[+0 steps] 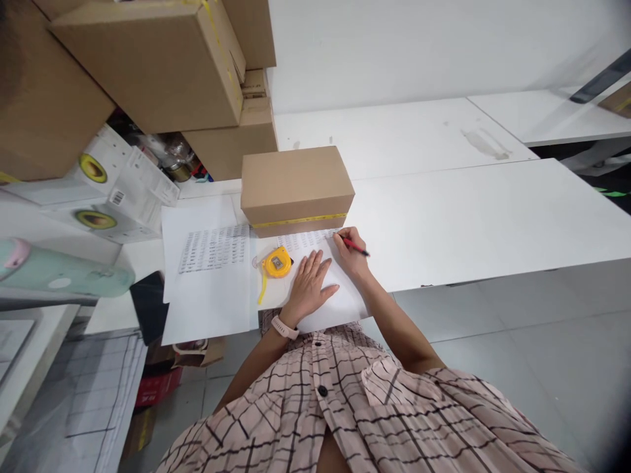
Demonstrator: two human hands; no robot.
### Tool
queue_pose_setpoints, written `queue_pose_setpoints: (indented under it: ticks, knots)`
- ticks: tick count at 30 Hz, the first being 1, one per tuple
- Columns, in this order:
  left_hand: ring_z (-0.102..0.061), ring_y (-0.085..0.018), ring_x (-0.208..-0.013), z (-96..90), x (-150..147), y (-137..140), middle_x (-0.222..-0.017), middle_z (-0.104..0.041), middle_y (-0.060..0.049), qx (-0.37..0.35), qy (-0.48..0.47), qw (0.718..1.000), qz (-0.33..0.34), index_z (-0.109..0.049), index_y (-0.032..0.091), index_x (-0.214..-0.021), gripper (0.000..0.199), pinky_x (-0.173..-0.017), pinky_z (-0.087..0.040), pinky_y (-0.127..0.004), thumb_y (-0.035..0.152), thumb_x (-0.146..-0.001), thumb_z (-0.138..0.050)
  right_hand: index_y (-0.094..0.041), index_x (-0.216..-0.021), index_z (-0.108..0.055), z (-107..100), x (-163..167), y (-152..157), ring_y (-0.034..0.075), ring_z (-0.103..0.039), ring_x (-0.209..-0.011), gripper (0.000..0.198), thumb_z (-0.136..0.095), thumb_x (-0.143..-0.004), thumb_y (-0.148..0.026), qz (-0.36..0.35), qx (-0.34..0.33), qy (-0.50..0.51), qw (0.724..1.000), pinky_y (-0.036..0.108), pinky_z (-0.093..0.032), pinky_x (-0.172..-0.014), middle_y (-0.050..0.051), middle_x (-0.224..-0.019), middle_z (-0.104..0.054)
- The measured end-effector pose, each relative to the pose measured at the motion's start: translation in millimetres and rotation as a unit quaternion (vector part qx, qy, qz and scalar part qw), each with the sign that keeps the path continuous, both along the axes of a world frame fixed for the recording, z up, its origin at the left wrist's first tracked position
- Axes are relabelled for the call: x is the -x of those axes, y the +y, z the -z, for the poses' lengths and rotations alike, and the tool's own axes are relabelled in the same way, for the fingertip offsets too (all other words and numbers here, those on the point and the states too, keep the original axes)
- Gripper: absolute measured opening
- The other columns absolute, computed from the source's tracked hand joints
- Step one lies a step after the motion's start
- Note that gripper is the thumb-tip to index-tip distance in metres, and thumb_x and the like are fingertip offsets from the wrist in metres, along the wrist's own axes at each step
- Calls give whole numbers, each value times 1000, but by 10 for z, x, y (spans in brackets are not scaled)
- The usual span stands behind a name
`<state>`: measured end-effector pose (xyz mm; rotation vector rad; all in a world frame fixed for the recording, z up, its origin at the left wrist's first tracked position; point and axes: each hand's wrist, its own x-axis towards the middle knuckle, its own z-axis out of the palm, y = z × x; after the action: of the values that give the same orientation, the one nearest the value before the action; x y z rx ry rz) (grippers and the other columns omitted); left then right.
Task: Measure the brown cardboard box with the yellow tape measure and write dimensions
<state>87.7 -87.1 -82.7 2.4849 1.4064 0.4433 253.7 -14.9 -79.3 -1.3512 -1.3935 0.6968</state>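
Observation:
My left hand (pixel 310 286) lies flat with fingers spread on a sheet of paper (pixel 320 318) at the table's front edge. Closed around a red pen (pixel 355 246) with a dark end, my right hand (pixel 352 255) rests at the sheet's upper right, by rows of handwriting. The pen's tip is hidden by the fingers. Left of my left hand sits a yellow tape measure (pixel 277 263), a short piece of its tape sticking out toward me. Just behind the sheet stands a closed cardboard box (pixel 298 180) with yellow tape along its front.
More written sheets (pixel 207 302) lie to the left, overhanging the table edge near a dark flat object (pixel 149 305). A mint-green bottle (pixel 73 276) and white avocado-printed boxes (pixel 113 190) are further left. Large cartons (pixel 152 66) are stacked behind. The white table (pixel 444 217) extends right.

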Motion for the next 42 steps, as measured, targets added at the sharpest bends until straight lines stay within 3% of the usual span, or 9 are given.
queue_pose_setpoints:
  ticks: [6, 9, 12, 19, 22, 27, 34, 38, 42]
  knots:
    - [-49, -28, -142, -37, 104, -129, -140, -64, -12, -118, -121, 979, -116, -64, 21, -123, 31, -119, -39, -53, 27, -101, -45, -22, -117, -65, 75, -451, -381, 27, -52, -98, 36, -47, -87, -15, -46, -19, -336, 941, 37, -44, -78, 12, -108, -58]
    - [-44, -33, -144, -116, 280, -151, -145, -58, -15, -197, -126, 947, -220, -61, 20, -125, 30, -119, -35, -57, 29, -98, -52, -20, -124, -65, 126, -469, -392, 28, -50, -96, 44, -44, -87, -8, -37, -25, -373, 927, 40, -45, -82, 14, -109, -61]
    - [-40, -38, -144, -148, 509, -79, -153, -46, -20, -186, -102, 934, -288, -50, 18, -137, 50, -118, -35, -60, 35, -92, -63, -20, -126, -64, 157, -433, -354, 29, -51, -96, 53, -38, -84, -1, -12, -33, -358, 933, 41, -45, -84, 14, -108, -63]
    - [-61, -37, -117, -266, 658, 8, -119, -68, -16, -48, -148, 948, -278, -58, 19, -127, 54, -103, -49, -55, 34, -79, -78, -22, -110, -69, 14, -358, -443, 28, -58, -98, 34, -40, -93, -16, 41, -56, -204, 976, 43, -49, -84, 13, -102, -67]
    - [-65, -31, -114, -477, 493, -77, -122, -69, -12, 51, -254, 947, -192, -60, 23, -125, 48, -101, -51, -47, 40, -83, -75, -24, -104, -71, -216, -210, -533, 25, -64, -94, 27, -47, -97, -34, -61, 20, -23, 998, 42, -52, -85, 10, -100, -70]
    - [-70, -23, -98, -726, 327, -111, -112, -71, -9, 209, -372, 901, -72, -54, 23, -131, 56, -87, -55, -36, 50, -86, -71, -22, -105, -72, -602, -23, -613, 18, -64, -79, 41, -59, -91, -58, -226, 173, 203, 937, 35, -54, -75, 4, -87, -70]
    - [-70, -21, -92, -1087, 609, 172, -109, -70, -7, 242, -422, 871, -72, -54, 22, -129, 60, -80, -55, -33, 50, -80, -74, -23, -102, -69, -874, -99, -370, 15, -61, -76, 35, -80, -77, -46, -272, 152, 272, 911, 33, -54, -72, 2, -87, -67]
    - [-68, -18, -85, -1401, 1052, 617, -98, -70, -4, 138, -446, 875, -129, -61, 20, -123, 53, -75, -52, -28, 44, -79, -76, -22, -81, -63, -1042, -371, 260, 10, -52, -62, 29, -84, -71, -41, -151, 75, 330, 929, 28, -49, -58, -1, -77, -61]
    - [-62, -12, -72, -1624, 1643, 1244, -90, -69, -2, 92, -507, 828, -220, -64, 16, -105, 35, -57, -43, -21, 41, -82, -71, -23, -80, -57, -1218, -637, 1013, 9, -46, -57, 27, -81, -71, -32, -59, 39, 345, 936, 23, -43, -52, -4, -68, -54]
